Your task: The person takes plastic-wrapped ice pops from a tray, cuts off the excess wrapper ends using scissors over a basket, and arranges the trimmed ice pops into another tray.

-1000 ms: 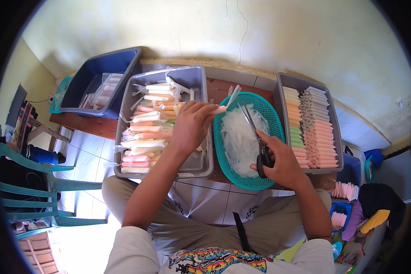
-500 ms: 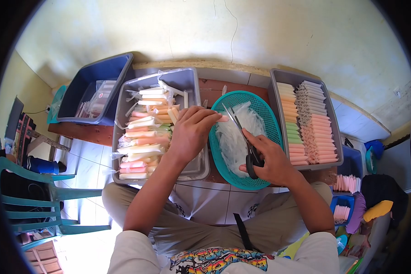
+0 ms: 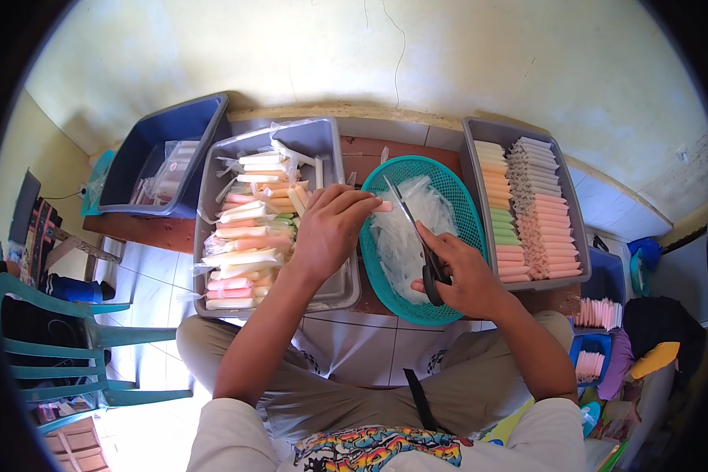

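My left hand (image 3: 330, 232) is closed on a pink ice pop (image 3: 383, 206) in a clear plastic tube. Only the pop's end shows past the fingertips; the rest is hidden by the hand. My right hand (image 3: 470, 277) grips black-handled scissors (image 3: 431, 267), their blades together and pointing up and away, just right of the pop's end. Under both lies a teal mesh basket (image 3: 407, 311) holding many clear plastic scraps (image 3: 421, 224). Left of it, a grey tub (image 3: 349, 293) holds loosely piled ice pops (image 3: 248, 228) in white, orange, pink and green with long plastic ends.
On the right, a grey tub (image 3: 584, 250) holds neat rows of trimmed pops (image 3: 549, 211). A dark blue tub (image 3: 222, 110) with a few packets stands at the left. All rest on a low reddish bench (image 3: 169, 228). A green plastic chair (image 3: 138, 337) is at lower left.
The scissor blades have come together from slightly apart. My left hand and the pink pop have stayed nearly in place.
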Action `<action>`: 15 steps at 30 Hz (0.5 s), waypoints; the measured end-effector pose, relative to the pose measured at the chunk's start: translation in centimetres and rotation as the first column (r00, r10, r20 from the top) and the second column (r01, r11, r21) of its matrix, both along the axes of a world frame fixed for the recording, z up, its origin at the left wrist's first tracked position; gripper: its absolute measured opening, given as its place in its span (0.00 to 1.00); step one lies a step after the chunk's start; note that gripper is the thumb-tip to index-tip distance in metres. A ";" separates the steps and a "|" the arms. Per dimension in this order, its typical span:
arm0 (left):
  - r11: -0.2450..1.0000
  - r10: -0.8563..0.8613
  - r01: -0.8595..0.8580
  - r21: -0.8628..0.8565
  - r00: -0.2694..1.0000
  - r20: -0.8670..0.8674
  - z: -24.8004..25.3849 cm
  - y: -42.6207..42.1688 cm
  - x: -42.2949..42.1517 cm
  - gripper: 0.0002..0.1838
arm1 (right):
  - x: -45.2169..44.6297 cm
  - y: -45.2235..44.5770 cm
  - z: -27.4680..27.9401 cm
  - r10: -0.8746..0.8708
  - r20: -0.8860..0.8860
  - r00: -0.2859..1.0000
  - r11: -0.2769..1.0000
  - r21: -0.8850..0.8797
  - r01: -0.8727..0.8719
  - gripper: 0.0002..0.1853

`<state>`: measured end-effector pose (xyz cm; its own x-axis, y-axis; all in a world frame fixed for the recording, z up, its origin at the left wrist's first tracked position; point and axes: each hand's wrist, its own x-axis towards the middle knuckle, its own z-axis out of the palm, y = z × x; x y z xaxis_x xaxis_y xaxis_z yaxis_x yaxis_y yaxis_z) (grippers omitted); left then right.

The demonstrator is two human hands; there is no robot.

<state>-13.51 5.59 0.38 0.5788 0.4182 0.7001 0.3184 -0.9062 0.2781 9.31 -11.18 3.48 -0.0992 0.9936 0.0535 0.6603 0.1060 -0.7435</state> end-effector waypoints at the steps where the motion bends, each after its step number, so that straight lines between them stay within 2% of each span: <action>1: 1.000 -0.001 0.001 -0.002 1.000 0.001 0.0 0.0 0.0 0.18 | 0.0 0.0 0.1 0.005 0.000 1.000 1.000 -0.011 -0.005 0.53; 5: 1.000 0.010 -0.010 -0.009 1.000 0.004 0.0 -0.1 0.0 0.18 | 0.0 -0.1 0.8 0.004 0.004 1.000 0.996 -0.094 -0.004 0.53; 15: 1.000 0.008 -0.008 0.000 1.000 -0.011 -0.4 0.0 -0.1 0.17 | 0.0 -0.2 0.5 0.006 -0.022 1.000 0.992 -0.129 -0.009 0.53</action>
